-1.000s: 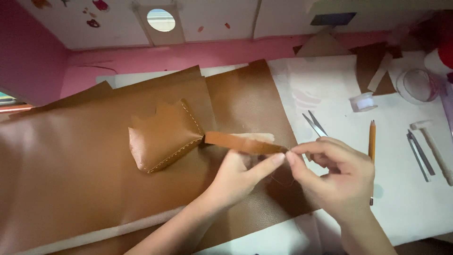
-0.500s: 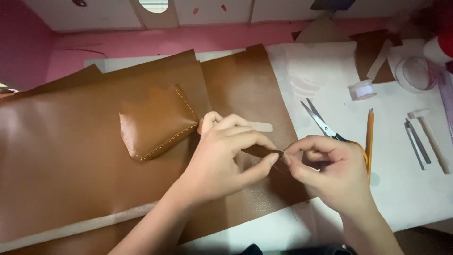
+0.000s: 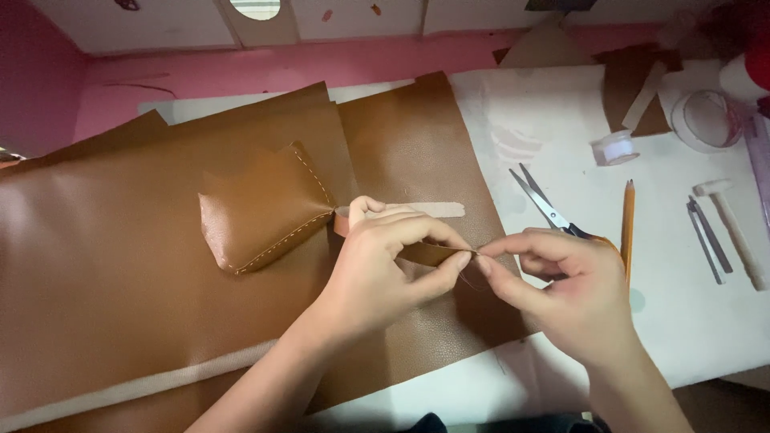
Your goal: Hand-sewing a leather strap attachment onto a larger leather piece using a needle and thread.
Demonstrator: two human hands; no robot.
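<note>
Leather strap point(image 3: 429, 253) — pinched between both hands, left point(image 3: 385, 269) and right point(image 3: 565, 293), fingertips meeting.

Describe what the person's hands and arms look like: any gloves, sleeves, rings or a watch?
Both the left hand and the right hand are bare: no gloves, and no rings show on the fingers in view. The forearms are uncovered as far as the frame shows, with no sleeve cuff, watch or bracelet at either wrist. The nails are short and look unpainted.
</note>
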